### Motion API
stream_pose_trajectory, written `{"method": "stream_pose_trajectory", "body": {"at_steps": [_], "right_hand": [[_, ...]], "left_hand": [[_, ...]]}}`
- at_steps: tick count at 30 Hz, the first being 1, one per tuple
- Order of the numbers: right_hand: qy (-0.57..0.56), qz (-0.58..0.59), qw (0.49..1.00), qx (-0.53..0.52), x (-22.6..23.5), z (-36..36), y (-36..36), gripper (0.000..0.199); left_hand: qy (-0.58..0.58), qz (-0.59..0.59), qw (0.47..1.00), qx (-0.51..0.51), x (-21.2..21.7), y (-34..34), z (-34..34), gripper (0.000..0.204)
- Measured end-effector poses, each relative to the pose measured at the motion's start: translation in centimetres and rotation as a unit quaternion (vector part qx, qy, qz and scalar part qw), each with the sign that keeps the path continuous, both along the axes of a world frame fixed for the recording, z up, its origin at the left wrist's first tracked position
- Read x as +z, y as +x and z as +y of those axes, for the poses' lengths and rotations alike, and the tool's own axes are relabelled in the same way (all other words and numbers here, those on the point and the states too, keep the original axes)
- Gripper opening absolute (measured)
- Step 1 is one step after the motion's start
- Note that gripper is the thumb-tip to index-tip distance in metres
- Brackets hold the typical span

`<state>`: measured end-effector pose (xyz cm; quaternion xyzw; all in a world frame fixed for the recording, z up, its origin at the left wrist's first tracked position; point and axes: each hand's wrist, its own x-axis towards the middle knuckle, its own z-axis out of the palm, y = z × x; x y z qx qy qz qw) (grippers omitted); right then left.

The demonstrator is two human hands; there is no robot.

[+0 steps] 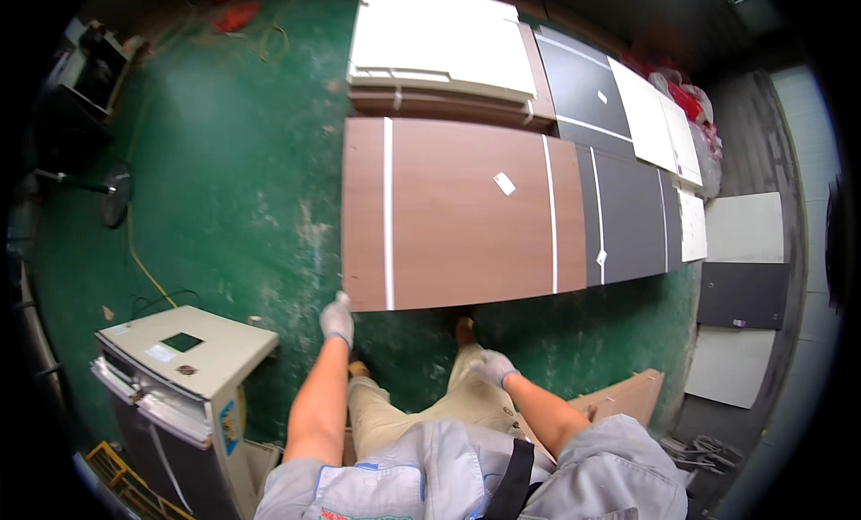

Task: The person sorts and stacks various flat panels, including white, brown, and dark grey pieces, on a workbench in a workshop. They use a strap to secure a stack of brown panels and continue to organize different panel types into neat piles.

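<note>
A large reddish-brown panel lies flat in front of me, bound with two white straps and bearing a small white label. My left hand, in a pale glove, is at its near left corner, one digit pointing up along the edge. The other fingers are hidden, so I cannot tell if they grip it. My right hand, also gloved, hangs near my thigh, apart from the panel. Its fingers look loosely apart, with nothing visible in them.
Beyond lie white panels on brown ones; dark grey strapped panels adjoin on the right. A beige cabinet stands at lower left. A brown board is behind my right arm. A yellow cable crosses the green floor.
</note>
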<state>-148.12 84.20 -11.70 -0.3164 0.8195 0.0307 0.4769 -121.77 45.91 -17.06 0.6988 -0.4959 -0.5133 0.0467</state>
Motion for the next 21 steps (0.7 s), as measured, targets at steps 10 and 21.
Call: {"method": "stream_pose_trajectory", "body": {"at_steps": [10,21], "right_hand": [[-0.065,-0.035,0.996,-0.041,13.8,-18.1,12.6,0.063],[0.111,0.018,0.959,-0.259,9.4,-26.9,9.3,0.055]], "left_hand": [[0.211,-0.05,0.976,0.019,11.6,31.9,3.4,0.047],[0.169,0.137,0.968,0.128,17.8,23.3,-24.4,0.033]]}}
